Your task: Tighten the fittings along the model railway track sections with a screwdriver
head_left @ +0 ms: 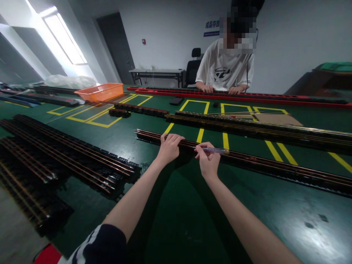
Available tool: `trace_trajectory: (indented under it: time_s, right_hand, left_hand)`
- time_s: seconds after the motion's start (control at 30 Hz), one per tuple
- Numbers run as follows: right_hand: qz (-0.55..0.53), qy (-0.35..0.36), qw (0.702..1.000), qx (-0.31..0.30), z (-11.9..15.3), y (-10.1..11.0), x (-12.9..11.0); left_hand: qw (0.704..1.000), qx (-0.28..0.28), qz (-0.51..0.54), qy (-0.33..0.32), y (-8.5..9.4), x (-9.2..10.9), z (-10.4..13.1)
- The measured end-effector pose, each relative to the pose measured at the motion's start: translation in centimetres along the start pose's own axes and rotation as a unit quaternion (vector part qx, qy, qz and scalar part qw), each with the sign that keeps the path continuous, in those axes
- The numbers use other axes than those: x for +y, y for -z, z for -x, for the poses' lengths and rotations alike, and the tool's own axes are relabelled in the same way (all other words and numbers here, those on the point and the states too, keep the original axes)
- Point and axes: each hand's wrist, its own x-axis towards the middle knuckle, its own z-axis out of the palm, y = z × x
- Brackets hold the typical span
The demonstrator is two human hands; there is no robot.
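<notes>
A long black strip with copper-coloured bars (255,161) lies across the green table in front of me. My left hand (169,147) is closed over it near its left end, fingers bent across the bars and thumb side toward the right. In a pen-like pinch, my right hand (209,161) holds a slim screwdriver with a clear handle (218,150). Its thin tip points left, close to the bars between my hands; whether it touches them I cannot tell.
More barred black strips (71,146) lie at left, with another long bundle (247,128) beyond mine. An orange basket (103,92) stands at the back left. Across the table a person (225,69) has both hands on a red rail (275,98). Cardboard (277,119) lies nearby.
</notes>
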Motion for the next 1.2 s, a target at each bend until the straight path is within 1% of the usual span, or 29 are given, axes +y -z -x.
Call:
trace_trajectory:
  time_s: [0.2,0.4,0.6,0.77,1.0,1.2]
  right_hand:
    - [0.014,-0.008,1.000,0.016,-0.02,0.06,-0.16]
    - [-0.006,-0.021,1.000,0.019,-0.01,0.12,-0.38]
    - [-0.015,-0.027,0.999,0.036,0.10,0.28,-0.33]
    - [-0.042,-0.036,0.996,0.063,0.07,0.36,-0.31]
    - [-0.041,-0.035,0.997,0.046,0.04,0.33,-0.18]
    - [-0.053,-0.041,0.996,0.058,0.03,0.34,-0.20]
  left_hand:
    - [1.000,-0.007,-0.007,0.005,0.10,0.04,-0.03]
    - [0.999,-0.046,0.023,0.013,-0.11,-0.63,-0.02]
    - [0.997,-0.066,0.044,0.014,0.00,-0.77,-0.11]
    - [0.997,-0.065,0.042,0.016,0.23,-0.53,-0.14]
    - [0.997,-0.059,0.041,0.010,0.11,-0.62,-0.09]
    - [0.997,-0.057,0.045,0.008,0.11,-0.70,-0.09]
